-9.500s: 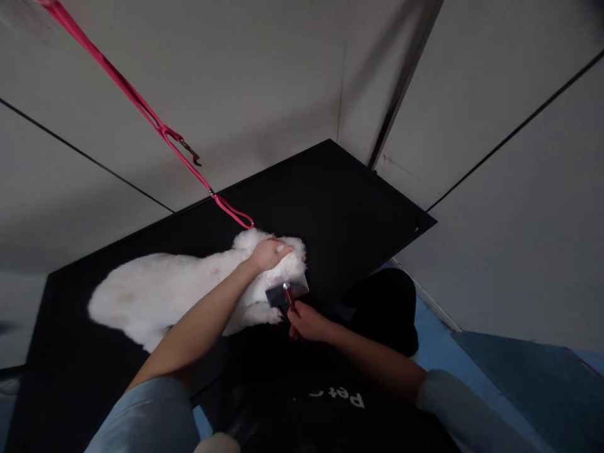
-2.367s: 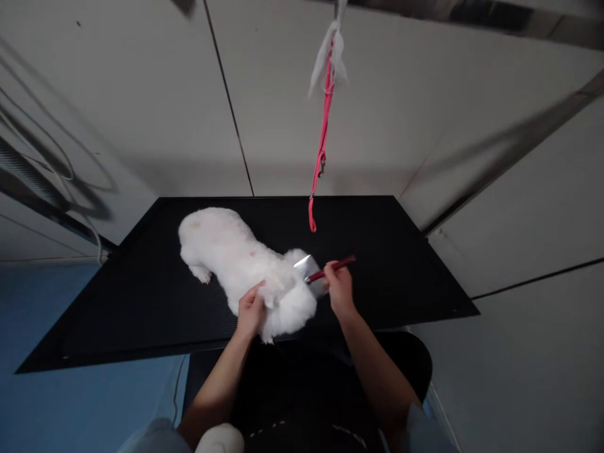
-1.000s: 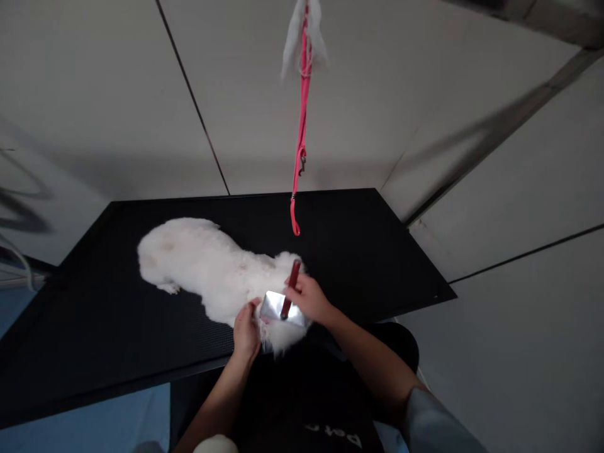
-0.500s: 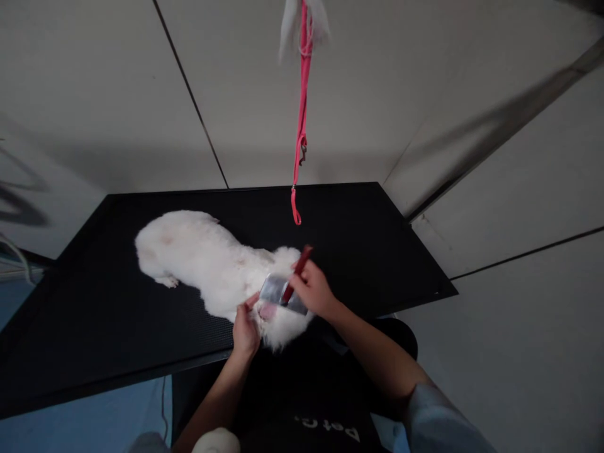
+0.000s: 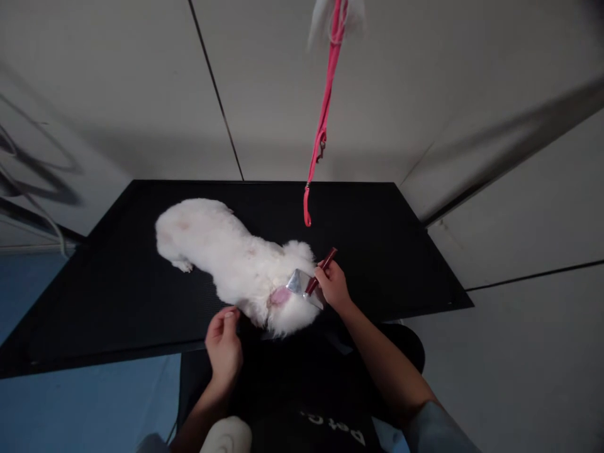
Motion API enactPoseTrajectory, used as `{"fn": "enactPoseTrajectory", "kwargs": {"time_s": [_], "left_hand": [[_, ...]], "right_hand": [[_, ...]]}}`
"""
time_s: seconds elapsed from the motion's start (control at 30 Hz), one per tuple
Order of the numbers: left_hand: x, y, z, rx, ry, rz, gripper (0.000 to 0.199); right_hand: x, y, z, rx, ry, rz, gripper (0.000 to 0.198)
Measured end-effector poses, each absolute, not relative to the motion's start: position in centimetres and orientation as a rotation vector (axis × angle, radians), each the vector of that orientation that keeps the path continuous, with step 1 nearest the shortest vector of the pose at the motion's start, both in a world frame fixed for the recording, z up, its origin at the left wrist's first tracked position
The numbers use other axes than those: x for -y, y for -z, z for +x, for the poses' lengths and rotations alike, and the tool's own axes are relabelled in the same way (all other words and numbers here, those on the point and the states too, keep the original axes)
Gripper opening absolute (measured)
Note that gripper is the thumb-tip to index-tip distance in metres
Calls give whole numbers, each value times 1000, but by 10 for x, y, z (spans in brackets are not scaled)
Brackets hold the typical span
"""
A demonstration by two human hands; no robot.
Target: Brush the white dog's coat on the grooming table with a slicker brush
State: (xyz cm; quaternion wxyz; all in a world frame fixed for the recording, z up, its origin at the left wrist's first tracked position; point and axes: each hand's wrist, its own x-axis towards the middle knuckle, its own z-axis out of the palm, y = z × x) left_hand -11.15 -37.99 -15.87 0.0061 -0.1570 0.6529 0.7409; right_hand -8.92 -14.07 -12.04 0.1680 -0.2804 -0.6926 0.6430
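Note:
A white dog (image 5: pixel 226 242) lies stretched across the black grooming table, its fluffy head end towards me on the right. A pink bare-looking patch (image 5: pixel 280 296), perhaps the inside of an ear, shows there. My right hand (image 5: pixel 334 284) grips the dark red handle of a slicker brush (image 5: pixel 321 269). The brush's silver back (image 5: pixel 297 281) faces up over the head fur, beside the pink patch; its bristles are hidden. Off the dog's near side, by the table's front edge, my left hand (image 5: pixel 223 343) is closed, thumb against curled fingers. Whatever it may pinch is too small to see.
A pink grooming leash (image 5: pixel 325 107) with a metal clip hangs above the table, its loop low behind the dog's head. The black table (image 5: pixel 377 233) stands against a pale wall (image 5: pixel 264 75). White cables (image 5: pixel 47 217) hang at the left.
My left hand has left the dog's fur and drawn back left, its fingers curling. The brush has shifted right, uncovering more of the pink patch. The camera view has shifted slightly.

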Motion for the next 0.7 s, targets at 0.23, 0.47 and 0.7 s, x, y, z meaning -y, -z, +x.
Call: {"fn": "enactPoseTrajectory", "kwargs": {"time_s": [0.23, 0.47, 0.7], "left_hand": [[308, 153, -96, -1400, -2248, -671, 35], [295, 179, -120, -1839, -2207, -492, 40], [313, 193, -118, -2127, -1983, -119, 34]], "right_hand": [[122, 128, -80, 1987, -1729, -836, 28], [119, 103, -83, 1972, -1407, -714, 29], [137, 78, -122, 2181, -1347, -640, 24]]}}
